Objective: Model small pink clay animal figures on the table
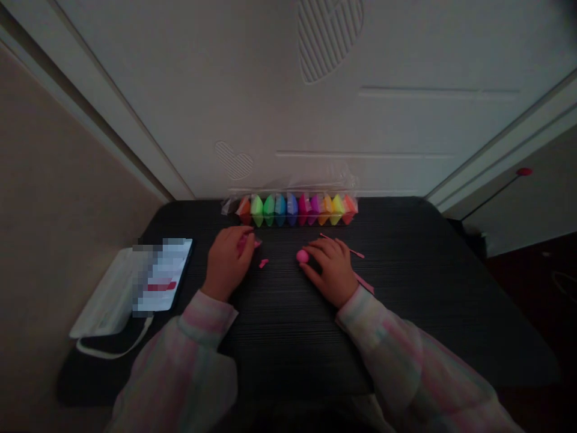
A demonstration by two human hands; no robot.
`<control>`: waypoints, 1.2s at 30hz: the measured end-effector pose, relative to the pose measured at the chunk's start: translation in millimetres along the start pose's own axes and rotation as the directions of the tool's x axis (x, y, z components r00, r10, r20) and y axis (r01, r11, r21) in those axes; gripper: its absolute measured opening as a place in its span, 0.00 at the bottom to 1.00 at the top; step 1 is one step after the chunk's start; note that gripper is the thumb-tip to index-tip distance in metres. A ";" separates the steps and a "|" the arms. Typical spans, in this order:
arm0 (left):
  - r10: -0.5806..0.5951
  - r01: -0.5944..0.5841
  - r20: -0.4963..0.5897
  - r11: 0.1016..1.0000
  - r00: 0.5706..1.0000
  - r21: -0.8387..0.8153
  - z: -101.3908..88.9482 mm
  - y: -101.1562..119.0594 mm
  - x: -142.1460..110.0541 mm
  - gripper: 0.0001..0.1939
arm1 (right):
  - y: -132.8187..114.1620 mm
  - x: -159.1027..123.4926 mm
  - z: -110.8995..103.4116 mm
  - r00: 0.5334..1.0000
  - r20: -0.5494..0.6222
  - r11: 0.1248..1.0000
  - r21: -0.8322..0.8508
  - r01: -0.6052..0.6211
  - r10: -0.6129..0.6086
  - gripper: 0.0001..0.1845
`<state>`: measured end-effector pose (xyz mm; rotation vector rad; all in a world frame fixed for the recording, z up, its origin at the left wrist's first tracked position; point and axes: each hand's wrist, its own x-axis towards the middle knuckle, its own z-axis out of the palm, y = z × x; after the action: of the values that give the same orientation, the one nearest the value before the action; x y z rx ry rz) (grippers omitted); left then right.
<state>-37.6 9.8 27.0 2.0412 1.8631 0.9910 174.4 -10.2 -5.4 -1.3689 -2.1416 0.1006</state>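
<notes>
My left hand (228, 261) is closed round a small packet of pink clay (242, 245), part of it hidden by the fingers. Just right of that hand, a loose scrap of pink clay (264, 263) lies on the black table. My right hand (332, 267) rests on the tabletop with thumb and fingertips pinching a round pink clay ball (302, 257). Thin pink modelling tools lie by the right hand: one (357, 252) pokes out beyond the fingers, another (364, 282) is partly covered by the wrist.
Along the back edge stands a row of coloured clay packets (292, 210) in clear plastic wrap. To the left, a lit phone (169, 276) leans by a white box-like object (106, 294) with a white cable (112, 355). A white panel (270, 102) rises behind the black table (428, 270).
</notes>
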 end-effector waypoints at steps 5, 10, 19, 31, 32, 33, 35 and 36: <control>0.070 -0.119 0.157 0.936 0.985 0.331 -12.6 -20.9 5.7 0.16 | -0.2 -0.2 2.4 0.998 0.060 0.999 -0.042 -0.030 0.032 0.13; -0.020 -0.104 0.327 0.928 0.945 0.359 -17.8 -23.3 5.2 0.25 | 0.3 -0.5 2.1 0.996 0.073 0.999 -0.008 -0.045 0.046 0.16; 0.004 -0.059 0.288 0.981 0.958 0.185 -16.1 -20.9 3.9 0.25 | -1.9 0.5 -0.1 0.998 -0.053 0.999 0.051 -0.016 0.019 0.16; 0.516 -0.506 0.202 0.856 0.832 -0.104 9.9 11.8 -22.7 0.17 | -27.0 -2.8 -27.7 0.984 -0.164 0.897 0.422 0.131 -0.067 0.08; 0.520 -0.514 0.202 0.853 0.830 -0.087 10.1 11.6 -22.8 0.17 | -27.0 -2.7 -27.2 0.987 -0.148 0.899 0.420 0.120 -0.063 0.08; 0.521 -0.518 0.193 0.852 0.831 -0.071 10.1 11.1 -22.9 0.17 | -26.8 -2.6 -26.8 0.989 -0.134 0.903 0.415 0.112 -0.061 0.08; 0.526 -0.526 0.172 0.849 0.833 -0.051 9.9 10.3 -23.1 0.16 | -26.0 -2.4 -26.3 0.991 -0.110 0.908 0.404 0.110 -0.071 0.10; 0.535 -0.535 0.170 0.844 0.828 -0.051 9.8 10.3 -23.3 0.16 | -25.5 -2.4 -26.2 0.991 -0.105 0.910 0.397 0.121 -0.086 0.11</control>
<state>-23.0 -11.3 17.6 2.6247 1.2123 0.8731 168.1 -30.5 24.4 -0.9996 -1.9772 0.4117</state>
